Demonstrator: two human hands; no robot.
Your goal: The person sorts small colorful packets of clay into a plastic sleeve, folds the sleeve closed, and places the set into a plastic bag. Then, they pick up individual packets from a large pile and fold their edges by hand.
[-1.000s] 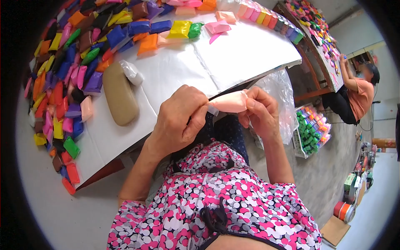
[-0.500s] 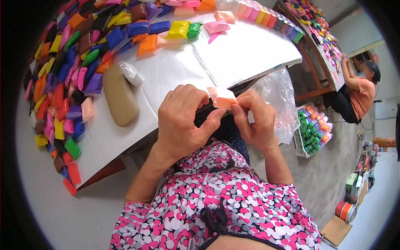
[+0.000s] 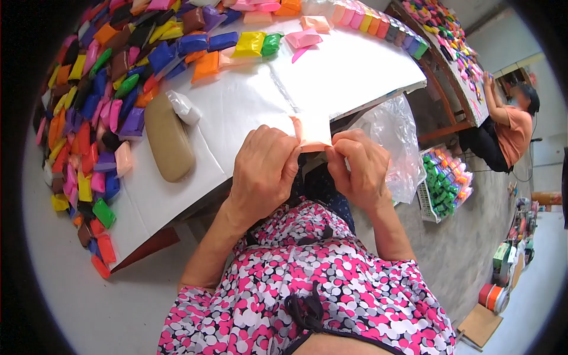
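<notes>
- Left hand (image 3: 264, 171): fingers curled, fingertips pinched on the left edge of a peach packet (image 3: 312, 131). Back of the hand faces the camera.
- Right hand (image 3: 358, 170): fingers bent, thumb and forefinger pinched on the packet's right lower edge. The two hands sit close together, with the packet between them.
- Peach packet: held at the near edge of the white table (image 3: 349, 65), just above the lap, roughly at frame centre. It looks flat and wrapped in clear film; the seal cannot be made out.
- At 10 o'clock from the hands: a tan oblong block (image 3: 169, 138) lying on the table, with a small white wrapped lump (image 3: 184, 106) touching its far end.
- At 9 to 11 o'clock: a dense spread of coloured packets (image 3: 100, 94) covering the left part of the table.
- At 12 o'clock: a pink packet (image 3: 303, 39) on the bare white surface, well apart from the hands.
- At 3 o'clock: a clear plastic bag (image 3: 395, 139) hanging beside the right hand; beyond it, a basket of coloured blocks (image 3: 445, 183) on the floor.
- At 2 o'clock, far off: another person in an orange shirt (image 3: 513, 133) at a second table.
</notes>
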